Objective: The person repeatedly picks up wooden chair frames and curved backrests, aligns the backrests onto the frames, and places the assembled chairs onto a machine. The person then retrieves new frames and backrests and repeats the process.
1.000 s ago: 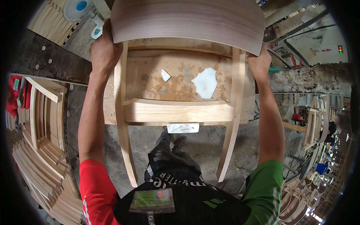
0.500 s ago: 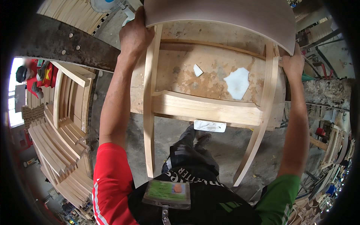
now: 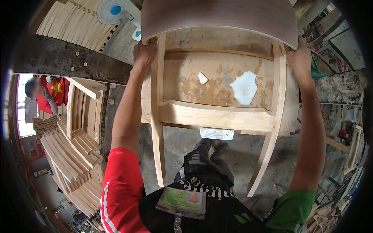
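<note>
A light wooden chair frame with a curved brown back panel [image 3: 217,15] lies in front of me over a worn board [image 3: 186,70]. My left hand [image 3: 145,53] is closed round the left leg [image 3: 156,101], just under the panel's left corner. At the panel's right end, my right hand [image 3: 300,59] is closed beside the top of the right leg [image 3: 279,81]; its fingertips are partly hidden. Between the two legs runs a pale cross rail [image 3: 215,116].
On the board lie a white irregular sheet piece [image 3: 244,88] and a small white chip [image 3: 203,78]. A white block [image 3: 217,134] sits at its near edge. Stacked curved wood parts [image 3: 70,155] and a person in red [image 3: 56,91] are at left. Dark beams [image 3: 70,58] flank the board.
The panel's left end has come nearer and its right end has shifted slightly away, so it sits straighter. My left hand has moved from beside the panel to below its corner.
</note>
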A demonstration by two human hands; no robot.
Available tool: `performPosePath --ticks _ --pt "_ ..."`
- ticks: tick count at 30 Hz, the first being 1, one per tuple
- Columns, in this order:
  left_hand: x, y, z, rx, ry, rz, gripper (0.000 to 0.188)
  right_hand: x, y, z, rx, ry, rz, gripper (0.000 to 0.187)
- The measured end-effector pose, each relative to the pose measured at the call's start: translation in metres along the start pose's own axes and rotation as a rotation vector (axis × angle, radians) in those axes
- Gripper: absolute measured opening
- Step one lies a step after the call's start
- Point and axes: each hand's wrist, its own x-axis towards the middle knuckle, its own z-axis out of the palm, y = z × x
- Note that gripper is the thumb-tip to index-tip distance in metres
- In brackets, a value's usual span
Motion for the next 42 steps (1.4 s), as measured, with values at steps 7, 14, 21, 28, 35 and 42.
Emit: performPosePath --ticks 7,14,21,28,35,42 --pt "0.001 0.007 0.013 -0.153 0.058 -0.072 0.052 -0.004 -0.004 -0.001 0.011 0.02 0.005 0.038" --pt "0.005 -0.002 0.024 -0.16 0.114 -0.057 0.05 -0.003 -0.002 0.003 -0.005 0.015 -0.023 0.041" --pt "-0.007 0.002 0.026 -0.293 0.084 -0.107 0.049 -0.016 -0.015 0.0 0.004 0.074 0.003 0.041" --pt "0.005 -0.005 -0.015 -0.06 -0.312 0.01 0.045 -0.017 -0.02 -0.003 0.015 0.041 0.071 0.043" --pt "0.062 0.076 -0.158 -0.351 0.404 0.253 0.043 -0.021 -0.016 -0.002 0.008 0.11 0.077 0.039" --pt "0.046 0.106 -0.044 -0.331 0.425 0.44 0.061 -0.024 -0.016 0.005 0.047 0.18 -0.014 0.039"
